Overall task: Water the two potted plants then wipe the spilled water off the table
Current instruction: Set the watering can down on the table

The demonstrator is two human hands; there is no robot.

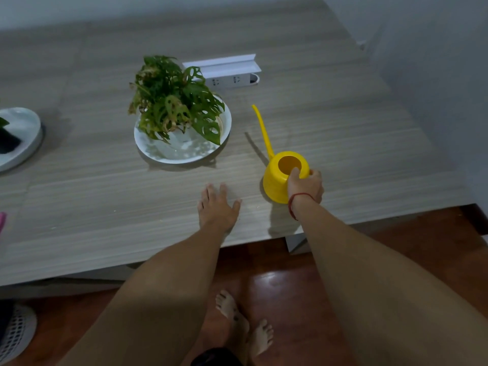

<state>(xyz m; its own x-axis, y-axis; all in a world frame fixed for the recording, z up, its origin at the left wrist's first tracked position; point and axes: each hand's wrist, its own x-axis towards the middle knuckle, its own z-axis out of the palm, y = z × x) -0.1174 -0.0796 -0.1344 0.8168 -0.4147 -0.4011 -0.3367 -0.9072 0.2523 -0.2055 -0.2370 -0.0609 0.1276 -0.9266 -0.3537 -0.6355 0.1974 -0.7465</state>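
Near the table's [105, 233] front edge: left hand [217, 207] flat, fingers spread, holding nothing; right hand [306, 184] closed around yellow watering can [281, 175], thumb on its rim, can standing upright. Farther in, toward mid-table: potted plant [174, 104] in white saucer [182, 151]. At left edge: second saucer [21, 138], partly cropped.

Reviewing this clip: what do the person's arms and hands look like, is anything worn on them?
Both forearms are bare, with no sleeves or gloves in view. The right hand has a thin red string bracelet around its wrist. The left hand wears nothing.
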